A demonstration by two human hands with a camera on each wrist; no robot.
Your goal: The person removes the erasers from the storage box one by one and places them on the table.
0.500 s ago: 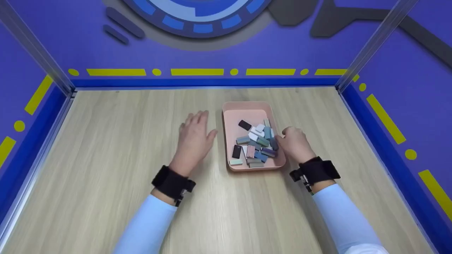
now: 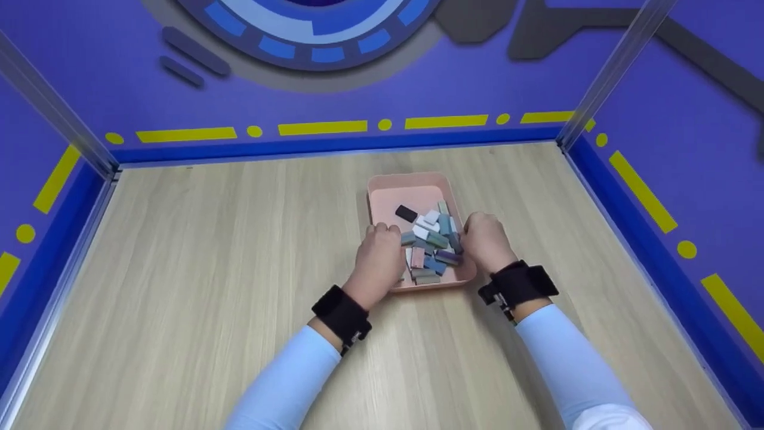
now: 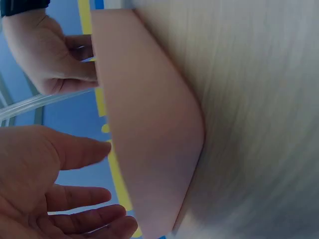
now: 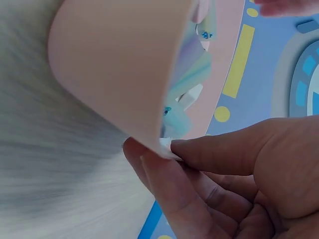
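The left hand (image 3: 40, 174) is hovering beside the pink tray (image 3: 149, 119), thumb and 3 fingers pointing rimward; the tray's wall is hiding the right hand (image 3: 42, 55)'s fingertips.

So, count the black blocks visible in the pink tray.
1: the black block lies toward the far end of the pink tray, left of the white blocks. More may be hidden, since the left hand covers part of the tray.

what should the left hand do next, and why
Probably close the left hand on the near side of the pink tray: its thumb and fingers look parted at the edge, not gripping it, while the right hand pinches the opposite edge. With small blocks heaped inside, a two-sided hold seems steadier.
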